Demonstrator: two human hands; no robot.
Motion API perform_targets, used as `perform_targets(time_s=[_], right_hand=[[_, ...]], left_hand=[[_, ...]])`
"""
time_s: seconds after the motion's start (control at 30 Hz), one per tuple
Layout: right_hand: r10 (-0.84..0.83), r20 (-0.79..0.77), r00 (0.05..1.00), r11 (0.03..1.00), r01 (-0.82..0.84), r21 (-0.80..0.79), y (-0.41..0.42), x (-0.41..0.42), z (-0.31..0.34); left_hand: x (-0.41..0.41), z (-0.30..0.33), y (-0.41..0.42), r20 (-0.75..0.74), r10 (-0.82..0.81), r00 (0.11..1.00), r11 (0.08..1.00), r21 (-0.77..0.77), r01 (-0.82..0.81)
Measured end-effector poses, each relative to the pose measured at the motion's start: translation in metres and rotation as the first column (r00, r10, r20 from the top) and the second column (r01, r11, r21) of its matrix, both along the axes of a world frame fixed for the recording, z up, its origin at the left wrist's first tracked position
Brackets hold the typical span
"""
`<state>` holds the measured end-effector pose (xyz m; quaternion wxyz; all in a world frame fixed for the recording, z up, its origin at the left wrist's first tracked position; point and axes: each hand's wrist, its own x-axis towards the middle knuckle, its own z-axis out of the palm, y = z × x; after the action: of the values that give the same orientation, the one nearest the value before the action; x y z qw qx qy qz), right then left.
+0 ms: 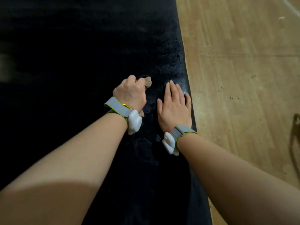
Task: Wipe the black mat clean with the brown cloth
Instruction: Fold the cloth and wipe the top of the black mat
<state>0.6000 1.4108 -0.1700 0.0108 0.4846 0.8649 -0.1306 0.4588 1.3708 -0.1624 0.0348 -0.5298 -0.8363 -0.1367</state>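
Both hands near the right edge of the black rubber mat: left hand fist-gripping the crumpled brown cloth, right hand pressed flat, fingers straight.

A black mat lies flat on the floor, filling the left and centre of the scene, its right edge running near to far. A fuzzy brown cloth, bunched up and mostly hidden, sits on the mat near that right edge.
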Motion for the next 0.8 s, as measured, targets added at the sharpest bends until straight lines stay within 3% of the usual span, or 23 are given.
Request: perform_targets(time_s=[0.17,0.27,0.37,0.43,0.5,0.57,0.67,0.73,0.8], right_hand=[[-0.011,-0.022,1.000,1.000,0.011,-0.018,0.025,0.027,0.008],[0.016,0.007,1.000,0.991,-0.015,-0.134,0.042,0.048,0.005],[0.062,-0.025,0.998,0.981,-0.065,-0.183,0.047,0.056,0.003],[0.059,-0.033,0.998,0.983,-0.064,-0.174,0.048,0.056,0.002],[0.050,-0.043,0.998,0.982,-0.057,-0.181,0.051,0.058,0.002],[0.046,-0.042,0.998,0.980,-0.053,-0.194,0.052,0.060,0.001],[0.052,-0.030,0.998,0.974,-0.057,-0.217,0.052,0.058,0.001],[0.038,-0.029,0.999,0.973,-0.043,-0.225,0.052,0.056,0.003],[0.017,-0.031,0.999,0.970,-0.024,-0.242,0.050,0.056,0.003]], left_hand=[[0.001,-0.006,0.001,-0.037,-0.023,0.999,1.000,-0.011,0.023],[0.004,-0.005,0.005,-0.099,0.008,0.995,1.000,0.010,-0.007],[0.014,0.001,0.012,-0.080,0.072,0.994,0.989,-0.125,-0.082],[0.021,0.001,0.018,-0.039,0.073,0.997,0.991,-0.113,-0.077],[0.040,0.000,0.021,0.013,-0.092,0.996,0.996,0.009,0.092],[0.060,-0.004,0.020,-0.012,-0.330,0.944,0.937,0.119,0.329],[0.057,0.000,0.023,-0.060,-0.529,0.846,0.843,0.076,0.532],[0.044,0.007,0.034,-0.041,-0.456,0.889,0.890,-0.021,0.456],[0.035,0.007,0.047,-0.021,-0.286,0.958,0.956,-0.082,0.283]])
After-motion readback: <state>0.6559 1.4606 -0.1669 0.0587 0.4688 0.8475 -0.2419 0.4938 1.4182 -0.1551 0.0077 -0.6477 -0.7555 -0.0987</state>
